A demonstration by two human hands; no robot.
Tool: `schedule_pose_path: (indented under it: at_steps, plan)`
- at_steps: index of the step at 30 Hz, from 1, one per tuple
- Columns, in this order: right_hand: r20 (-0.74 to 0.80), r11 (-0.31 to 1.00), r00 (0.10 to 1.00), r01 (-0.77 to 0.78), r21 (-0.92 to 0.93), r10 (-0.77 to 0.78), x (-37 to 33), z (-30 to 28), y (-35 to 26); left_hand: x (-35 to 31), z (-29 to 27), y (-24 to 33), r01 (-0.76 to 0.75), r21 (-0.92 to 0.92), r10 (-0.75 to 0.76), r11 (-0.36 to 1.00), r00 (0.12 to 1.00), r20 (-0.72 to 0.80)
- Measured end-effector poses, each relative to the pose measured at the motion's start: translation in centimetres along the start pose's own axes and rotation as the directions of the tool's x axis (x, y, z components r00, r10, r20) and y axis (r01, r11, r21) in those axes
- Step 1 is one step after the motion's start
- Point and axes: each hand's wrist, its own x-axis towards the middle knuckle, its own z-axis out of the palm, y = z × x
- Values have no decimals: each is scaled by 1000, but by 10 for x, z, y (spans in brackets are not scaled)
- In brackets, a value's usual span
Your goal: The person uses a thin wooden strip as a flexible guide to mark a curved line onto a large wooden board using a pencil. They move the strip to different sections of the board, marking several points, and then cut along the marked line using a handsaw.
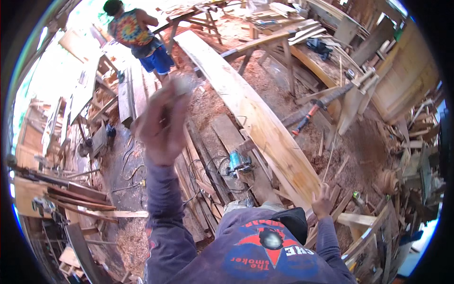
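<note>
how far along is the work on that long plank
Done: the long pale plank lies propped on trestles, with sawdust spread around it. In hand: the right hand rests at the plank's near edge; the left hand is raised, blurred, its grip unclear. Left: the blue power tool sits idle on the boards below, and the red-handled clamp lies aside, clamping nothing on the plank.

Pale bare wood plank (255, 113), smooth and matt; loose reddish sawdust (359, 151) around; glossy blue plastic power tool (238, 162).
</note>
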Motion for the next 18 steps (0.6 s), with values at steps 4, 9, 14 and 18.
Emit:
schedule_pose_path:
  at_steps: [4,9,14,18]
  plan:
    - [103,972,975,209,-104,-199,45,61,-76,-1,-101,-28,-45,82,68,996,950,-305]
    - [605,961,796,168,-220,-1,92,94,-82,-31,-175,8,-30,226,160,974,796,-584]
    - [668,913,744,266,-311,11,109,119,-63,-29,-216,62,-30,426,309,904,735,-603]
    - [745,856,666,355,-376,51,131,135,-59,-44,-296,74,-302,494,496,815,805,-327]
